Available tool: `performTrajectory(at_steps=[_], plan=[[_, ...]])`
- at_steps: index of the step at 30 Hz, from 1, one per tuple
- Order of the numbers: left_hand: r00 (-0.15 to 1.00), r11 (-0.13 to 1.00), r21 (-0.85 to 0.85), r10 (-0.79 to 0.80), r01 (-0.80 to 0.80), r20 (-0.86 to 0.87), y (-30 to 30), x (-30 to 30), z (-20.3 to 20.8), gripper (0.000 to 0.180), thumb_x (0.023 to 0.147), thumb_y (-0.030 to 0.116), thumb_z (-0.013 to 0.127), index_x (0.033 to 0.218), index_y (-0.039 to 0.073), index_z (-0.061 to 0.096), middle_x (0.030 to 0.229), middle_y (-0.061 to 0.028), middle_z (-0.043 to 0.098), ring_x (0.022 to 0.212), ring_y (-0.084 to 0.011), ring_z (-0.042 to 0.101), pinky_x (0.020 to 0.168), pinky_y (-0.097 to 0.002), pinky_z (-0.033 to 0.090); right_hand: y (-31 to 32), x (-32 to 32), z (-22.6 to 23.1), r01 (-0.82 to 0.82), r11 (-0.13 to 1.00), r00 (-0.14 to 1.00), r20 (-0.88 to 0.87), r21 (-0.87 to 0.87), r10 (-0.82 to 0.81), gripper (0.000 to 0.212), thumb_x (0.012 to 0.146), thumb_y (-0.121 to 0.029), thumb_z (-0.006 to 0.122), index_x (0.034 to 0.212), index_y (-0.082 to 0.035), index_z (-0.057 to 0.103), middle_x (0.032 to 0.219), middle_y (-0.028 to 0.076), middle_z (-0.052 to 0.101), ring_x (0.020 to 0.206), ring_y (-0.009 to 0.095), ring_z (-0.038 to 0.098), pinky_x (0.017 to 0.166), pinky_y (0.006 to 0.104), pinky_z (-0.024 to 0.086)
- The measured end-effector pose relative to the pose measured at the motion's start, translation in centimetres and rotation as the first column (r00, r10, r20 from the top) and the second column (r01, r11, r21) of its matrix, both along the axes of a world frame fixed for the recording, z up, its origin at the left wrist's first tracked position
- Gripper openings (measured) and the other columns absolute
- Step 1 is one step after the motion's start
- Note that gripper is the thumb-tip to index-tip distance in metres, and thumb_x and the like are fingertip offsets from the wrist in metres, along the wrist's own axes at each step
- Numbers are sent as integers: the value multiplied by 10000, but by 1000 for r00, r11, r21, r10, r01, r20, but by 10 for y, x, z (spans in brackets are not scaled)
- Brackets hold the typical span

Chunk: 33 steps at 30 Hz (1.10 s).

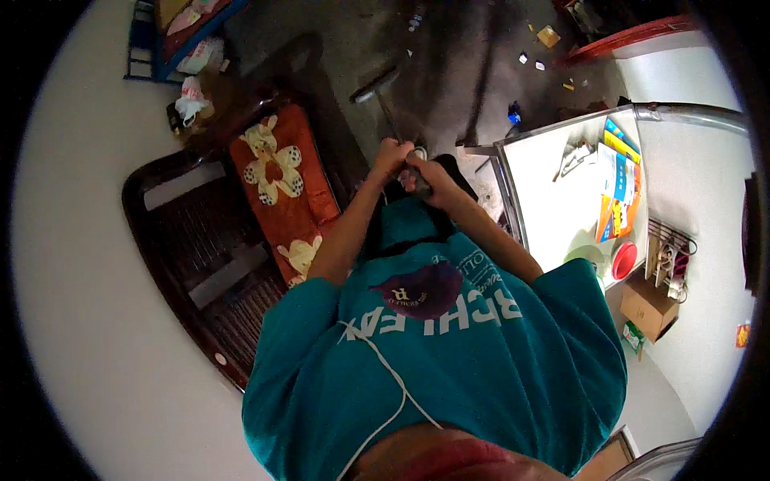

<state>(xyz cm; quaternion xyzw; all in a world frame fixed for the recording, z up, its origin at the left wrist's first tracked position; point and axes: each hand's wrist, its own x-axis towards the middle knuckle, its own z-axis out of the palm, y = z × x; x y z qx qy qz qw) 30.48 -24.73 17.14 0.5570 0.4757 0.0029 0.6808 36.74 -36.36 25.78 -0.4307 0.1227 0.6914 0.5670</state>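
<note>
A long-handled broom-like tool (385,111) reaches away from me, its narrow bar head on the dark floor. Whether that head has bristles or a blade is too dim to tell. My left hand (391,158) is closed round the handle, farther along it. Closer to my body, my right hand (435,178) grips the same handle near its upper end. A pale ring shape shows between the two hands; what it is I cannot make out.
On the left stands a dark wooden bench (200,240) with a red-orange cushion (309,180). To the right, a white-topped table (545,184) holds colourful packets (619,188) and a red bowl (624,260). Paper scraps (540,66) and a blue wrapper (514,112) litter the floor (457,64).
</note>
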Motion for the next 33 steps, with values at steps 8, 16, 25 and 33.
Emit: performTrajectory(at_steps=[8, 16, 25, 33], plan=[[986, 958, -236, -161, 165, 39, 145, 99, -5, 249, 747, 183, 593, 569, 26, 518, 556, -51, 498, 459, -127, 444, 430, -328, 325, 137, 80, -40, 287, 958, 954, -79, -26, -288, 131, 891, -161, 500, 893, -31, 487, 708, 40, 490, 586, 121, 468, 492, 232, 407], [836, 849, -64, -528, 524, -148, 269, 179, -76, 279, 722, 199, 566, 720, -79, 559, 608, -157, 562, 520, -271, 557, 462, -401, 396, 267, 112, -106, 502, 851, 864, 117, -156, -489, 151, 884, -158, 504, 836, -15, 509, 686, 67, 503, 553, 150, 477, 485, 263, 421], [529, 472, -341, -844, 813, 94, 285, 251, -33, 241, 742, 217, 562, 649, -5, 558, 572, -46, 538, 427, -139, 497, 367, -286, 351, 280, 151, -34, 857, 432, 413, -126, -282, -902, 142, 906, -154, 461, 848, -25, 462, 680, 52, 471, 545, 132, 462, 444, 255, 408], [462, 458, -117, -887, 881, 8, 234, 360, -6, 257, 755, 200, 563, 647, -33, 575, 542, -51, 531, 426, -135, 487, 363, -290, 354, 247, 234, -33, 933, 316, 280, -200, -174, -939, 118, 912, -157, 451, 887, -43, 432, 698, 28, 450, 543, 95, 415, 439, 193, 369]])
